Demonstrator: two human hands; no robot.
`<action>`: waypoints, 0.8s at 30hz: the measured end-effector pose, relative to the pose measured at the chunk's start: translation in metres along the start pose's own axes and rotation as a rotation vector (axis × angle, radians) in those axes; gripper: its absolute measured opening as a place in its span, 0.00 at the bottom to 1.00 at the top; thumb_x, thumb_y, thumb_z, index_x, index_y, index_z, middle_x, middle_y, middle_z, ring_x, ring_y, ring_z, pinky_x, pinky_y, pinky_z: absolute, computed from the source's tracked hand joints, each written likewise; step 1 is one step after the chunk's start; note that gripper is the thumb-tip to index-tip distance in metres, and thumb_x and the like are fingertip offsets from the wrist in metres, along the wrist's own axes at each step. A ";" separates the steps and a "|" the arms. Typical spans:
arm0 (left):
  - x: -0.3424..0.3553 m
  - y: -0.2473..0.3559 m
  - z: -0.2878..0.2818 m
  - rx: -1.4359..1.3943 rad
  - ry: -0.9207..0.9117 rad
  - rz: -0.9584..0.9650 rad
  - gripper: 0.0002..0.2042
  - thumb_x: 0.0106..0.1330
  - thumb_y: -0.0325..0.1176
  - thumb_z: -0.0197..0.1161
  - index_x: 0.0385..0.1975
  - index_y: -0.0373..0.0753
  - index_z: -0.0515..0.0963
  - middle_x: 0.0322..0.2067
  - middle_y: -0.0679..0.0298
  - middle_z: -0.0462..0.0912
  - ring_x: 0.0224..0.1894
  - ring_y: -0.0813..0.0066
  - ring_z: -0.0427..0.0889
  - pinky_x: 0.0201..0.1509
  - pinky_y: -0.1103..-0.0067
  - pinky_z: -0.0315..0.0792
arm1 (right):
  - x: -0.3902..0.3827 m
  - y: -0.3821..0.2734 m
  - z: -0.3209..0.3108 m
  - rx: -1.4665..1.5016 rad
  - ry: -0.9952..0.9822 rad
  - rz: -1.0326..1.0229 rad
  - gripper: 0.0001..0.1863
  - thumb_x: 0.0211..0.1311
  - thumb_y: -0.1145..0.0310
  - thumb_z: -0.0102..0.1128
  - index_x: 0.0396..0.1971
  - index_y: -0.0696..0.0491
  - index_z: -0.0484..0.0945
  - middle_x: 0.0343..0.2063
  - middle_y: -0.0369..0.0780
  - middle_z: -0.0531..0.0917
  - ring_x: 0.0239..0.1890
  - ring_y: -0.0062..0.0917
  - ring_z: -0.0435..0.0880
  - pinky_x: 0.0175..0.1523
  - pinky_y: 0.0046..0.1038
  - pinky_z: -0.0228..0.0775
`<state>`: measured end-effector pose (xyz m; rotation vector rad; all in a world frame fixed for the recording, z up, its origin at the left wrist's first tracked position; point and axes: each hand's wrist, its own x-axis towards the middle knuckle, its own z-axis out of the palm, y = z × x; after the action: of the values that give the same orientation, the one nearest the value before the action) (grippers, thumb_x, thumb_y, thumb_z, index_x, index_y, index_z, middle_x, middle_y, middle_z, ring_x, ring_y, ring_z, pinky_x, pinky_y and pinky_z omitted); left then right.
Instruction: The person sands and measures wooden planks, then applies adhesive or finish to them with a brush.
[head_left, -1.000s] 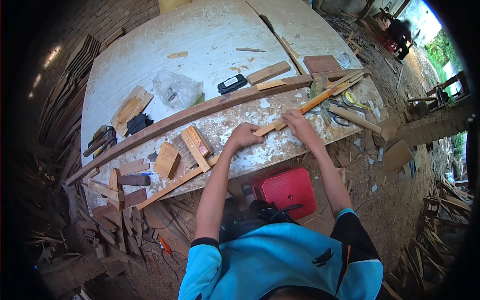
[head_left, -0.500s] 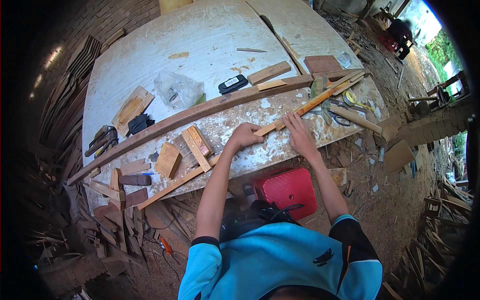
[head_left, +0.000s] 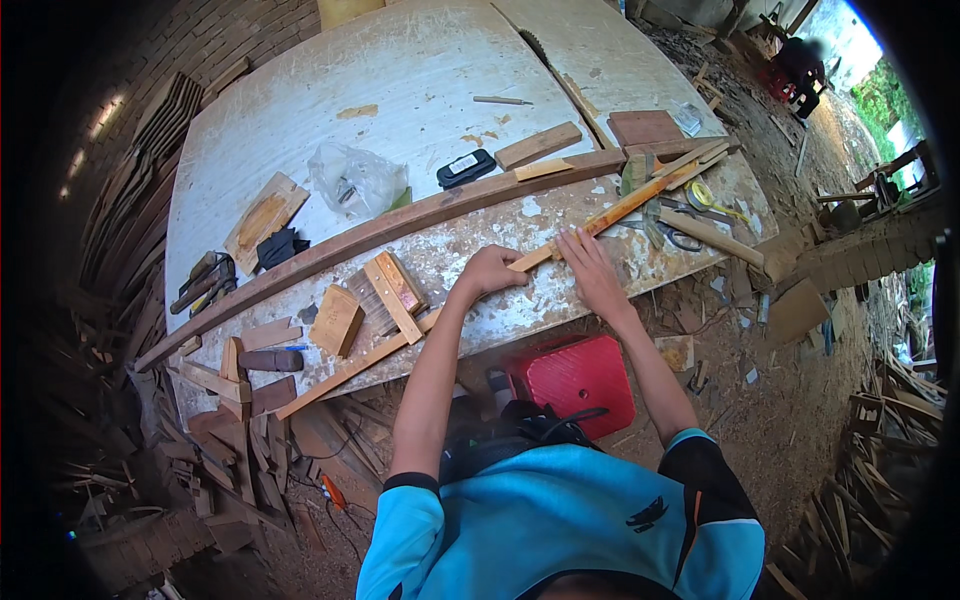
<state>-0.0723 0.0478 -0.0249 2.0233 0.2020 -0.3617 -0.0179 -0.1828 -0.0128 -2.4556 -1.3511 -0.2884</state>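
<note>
A long, thin wooden strip [head_left: 370, 362] runs slantwise across the near side of the workbench, its lower left end jutting past the edge. My left hand [head_left: 490, 272] is closed around its middle, thumb toward the right. An amber-coloured wooden strip [head_left: 628, 203] lies along the upper right part of it. Just to the right, my right hand [head_left: 594, 268] rests its fingers over the strips where the amber piece ends; its thumb is hidden. By my left forearm, a wooden block with a crosspiece [head_left: 394, 297] touches the long strip. Beside it sits a small wood block [head_left: 336, 320].
A long dark beam [head_left: 440, 212] crosses the workbench [head_left: 420, 90]. Beyond it lie a plastic bag [head_left: 350, 178] and a black case [head_left: 466, 168]. Scissors [head_left: 682, 238] and a tape measure [head_left: 700, 194] are at right. A saw blade [head_left: 533, 44] pokes through the top. A red stool [head_left: 570, 385] stands below.
My right hand has shifted slightly left along the strips, closer to my left hand. My left hand and the strips look unmoved.
</note>
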 end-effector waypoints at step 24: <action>-0.014 0.025 0.003 0.331 0.011 0.082 0.21 0.46 0.47 0.64 0.41 0.45 0.81 0.35 0.56 0.83 0.38 0.60 0.81 0.45 0.70 0.73 | -0.077 -0.013 -0.011 0.188 0.227 0.416 0.35 0.47 0.83 0.45 0.62 0.59 0.56 0.62 0.52 0.58 0.65 0.43 0.56 0.67 0.39 0.47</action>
<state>-0.0784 0.0340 0.0000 2.3520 0.0675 -0.3504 -0.0701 -0.2408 -0.0251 -2.3856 -0.7191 -0.3098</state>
